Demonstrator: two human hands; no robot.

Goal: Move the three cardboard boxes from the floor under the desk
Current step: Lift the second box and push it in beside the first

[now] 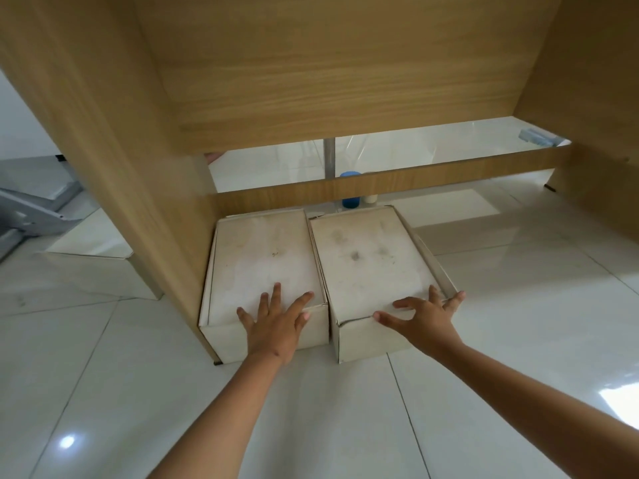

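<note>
Standing over the tiled floor (518, 305), the wooden bench (276, 81) shelters two cardboard boxes side by side: left box (256, 257) under the left hand (276, 326), its fingers (275, 293) spread flat; right box (370, 250) beneath the right hand (427, 319), fingers wide, holding nothing.

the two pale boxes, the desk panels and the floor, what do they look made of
Left pale box and right pale box: likely matte cardboard, with thin folded edges and smudges. Tan desk side panel: probably wood-grain laminate board, its streaks printed-looking. White floor: glossy tile, judging by grout lines and reflections.
</note>
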